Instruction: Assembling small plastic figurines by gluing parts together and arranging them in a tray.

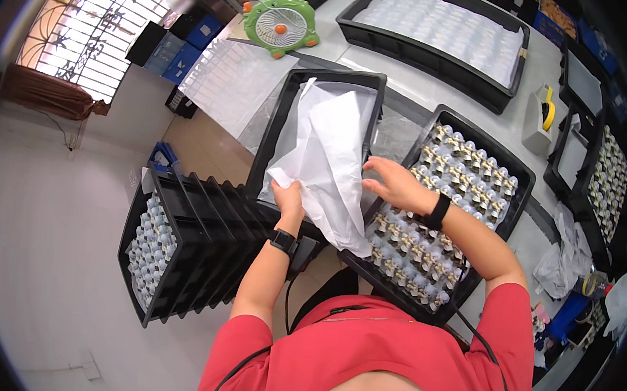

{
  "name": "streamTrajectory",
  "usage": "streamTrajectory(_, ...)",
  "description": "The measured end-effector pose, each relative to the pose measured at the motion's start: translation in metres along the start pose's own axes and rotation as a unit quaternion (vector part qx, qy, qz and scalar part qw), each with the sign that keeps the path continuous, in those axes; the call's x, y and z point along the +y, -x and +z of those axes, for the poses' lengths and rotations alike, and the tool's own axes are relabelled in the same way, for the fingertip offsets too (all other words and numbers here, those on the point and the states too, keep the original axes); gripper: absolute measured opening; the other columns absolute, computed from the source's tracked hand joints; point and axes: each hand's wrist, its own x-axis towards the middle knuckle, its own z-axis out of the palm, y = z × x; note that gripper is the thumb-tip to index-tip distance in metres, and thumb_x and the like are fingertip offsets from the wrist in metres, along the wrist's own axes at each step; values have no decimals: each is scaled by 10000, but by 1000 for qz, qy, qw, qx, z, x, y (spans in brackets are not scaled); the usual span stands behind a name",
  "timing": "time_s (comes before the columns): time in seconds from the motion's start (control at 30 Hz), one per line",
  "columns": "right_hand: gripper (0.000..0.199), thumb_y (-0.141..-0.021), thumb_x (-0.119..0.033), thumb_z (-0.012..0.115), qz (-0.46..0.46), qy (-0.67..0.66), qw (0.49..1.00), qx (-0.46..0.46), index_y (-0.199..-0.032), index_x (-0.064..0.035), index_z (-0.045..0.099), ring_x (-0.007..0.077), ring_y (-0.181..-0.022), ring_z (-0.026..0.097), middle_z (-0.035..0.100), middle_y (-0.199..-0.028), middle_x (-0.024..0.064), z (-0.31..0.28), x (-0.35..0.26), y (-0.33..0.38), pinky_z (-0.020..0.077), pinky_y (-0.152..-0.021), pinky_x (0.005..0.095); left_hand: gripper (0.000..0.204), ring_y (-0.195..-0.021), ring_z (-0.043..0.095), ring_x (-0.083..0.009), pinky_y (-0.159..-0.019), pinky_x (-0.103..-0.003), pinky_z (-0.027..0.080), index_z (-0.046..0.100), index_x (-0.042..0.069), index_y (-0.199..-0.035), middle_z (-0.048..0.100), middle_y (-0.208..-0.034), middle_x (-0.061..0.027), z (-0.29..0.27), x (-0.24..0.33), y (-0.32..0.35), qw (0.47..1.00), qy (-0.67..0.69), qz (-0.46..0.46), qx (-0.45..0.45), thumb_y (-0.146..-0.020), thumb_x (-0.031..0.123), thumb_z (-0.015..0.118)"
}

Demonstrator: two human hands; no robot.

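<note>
Across the table, beside a stack of black trays, the full tray holds rows of bulbs; left of it sits a lined tray. A white sheet, creased, lies over the lined tray and overlaps the full tray's near-left corner. The left hand is closed, pinching the sheet's left edge. The right hand, half open, fingers parted, grips nothing visible beside the sheet; whether it touches is unclear.

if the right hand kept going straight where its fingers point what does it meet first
Probably the white sheet, just left of the right hand, though the rim of the black tray runs close by and depth is unclear.
</note>
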Motion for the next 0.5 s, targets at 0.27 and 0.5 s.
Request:
streamTrajectory(0.27,795,-709,-362,675,202,31,975,-90,-1265,82,321,373,-1075,506,501,-1124,319,46,17,-128,421,-891,373,759,-1069,496,-411,-897,-420,404,201,45,-1332,502,-1142,-274,-16,-9,-56,961,-261,8,95,-681,42,591)
streamTrajectory(0.5,995,-604,-219,732,354,288,888,-61,-1369,-11,129,376,-1069,513,517,-1079,320,85,51,-167,450,-858,377,853,-1071,441,-391,-891,-435,390,142,119,-1386,327,-1245,-223,-15,12,-50,886,-447,122,-22,-669,13,592)
